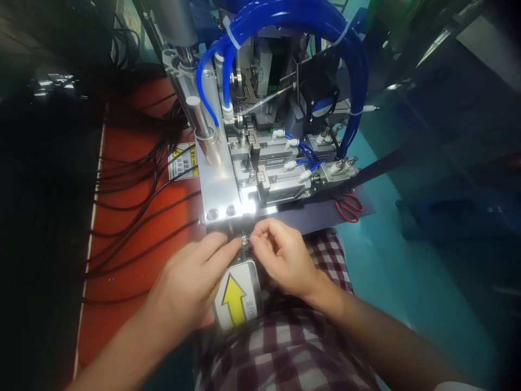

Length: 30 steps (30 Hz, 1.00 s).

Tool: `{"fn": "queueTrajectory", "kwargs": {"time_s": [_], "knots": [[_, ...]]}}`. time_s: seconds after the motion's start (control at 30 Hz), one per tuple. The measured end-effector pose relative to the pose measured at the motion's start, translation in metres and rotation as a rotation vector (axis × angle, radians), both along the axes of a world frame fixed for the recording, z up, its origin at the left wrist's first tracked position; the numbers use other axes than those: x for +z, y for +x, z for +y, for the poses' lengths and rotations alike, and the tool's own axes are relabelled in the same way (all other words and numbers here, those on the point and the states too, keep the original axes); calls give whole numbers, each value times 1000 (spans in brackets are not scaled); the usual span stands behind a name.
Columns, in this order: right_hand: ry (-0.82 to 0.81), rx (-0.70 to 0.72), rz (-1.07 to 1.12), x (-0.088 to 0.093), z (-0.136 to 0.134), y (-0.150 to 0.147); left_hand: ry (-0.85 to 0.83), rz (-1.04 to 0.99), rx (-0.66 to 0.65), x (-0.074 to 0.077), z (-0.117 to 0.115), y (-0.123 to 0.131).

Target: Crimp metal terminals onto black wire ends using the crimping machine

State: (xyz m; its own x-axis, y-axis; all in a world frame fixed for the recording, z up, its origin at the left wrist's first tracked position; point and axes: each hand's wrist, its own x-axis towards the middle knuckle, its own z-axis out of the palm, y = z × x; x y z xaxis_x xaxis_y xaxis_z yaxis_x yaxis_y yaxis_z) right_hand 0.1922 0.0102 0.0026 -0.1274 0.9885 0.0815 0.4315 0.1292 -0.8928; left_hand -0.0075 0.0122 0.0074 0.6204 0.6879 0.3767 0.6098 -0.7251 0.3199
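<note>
My right hand (283,258) is closed in a pinch, with thumb and index fingertips together at a tiny, shiny metal piece (246,238). That piece is too small and partly covered for me to tell its kind. From the other side my left hand (189,277) reaches in, its fingers stretched forward and the index fingertip touching or nearly touching the same spot. Its thumb is mostly hidden below. Both hands are over a narrow dark track (239,259) at the front of the machine's metal plate (217,187). Just below is a white sign with a yellow arrow (234,298).
Pneumatic cylinders (285,187) and looped blue air hoses (358,70) stand ahead. Red-handled scissors (349,207) lie to the right. Black cables (142,201) cross the orange surface (122,260) at left. A checked cloth garment (293,347) covers my lap.
</note>
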Motion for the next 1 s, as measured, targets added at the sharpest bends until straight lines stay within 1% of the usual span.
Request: {"fn": "queueTrajectory", "kwargs": {"time_s": [0.13,0.27,0.47,0.5,0.57,0.63,0.67,0.7,0.77,0.87,1.0], "knots": [[-66,3,24,-1,0,1,8,-7,17,-2,-1,0],[-93,10,8,-3,0,3,8,0,15,-3,-1,-1],[-146,-44,-34,4,-1,-3,-17,-8,12,-3,-2,-3],[-183,-64,-14,5,-1,-5,-19,-4,8,-3,-2,-3],[-313,-93,90,6,0,-6,-8,7,-1,-1,0,-2],[-475,-83,223,7,1,-4,8,12,-13,1,1,-1],[-530,-74,261,7,2,-3,14,13,-17,2,2,0],[-551,-71,268,8,2,-1,18,13,-19,3,2,0],[-495,-91,216,9,2,2,16,15,-20,3,2,1],[-330,-119,112,10,0,3,5,7,-4,2,1,0],[-243,-96,54,8,-1,0,-9,4,-7,3,1,0]]}}
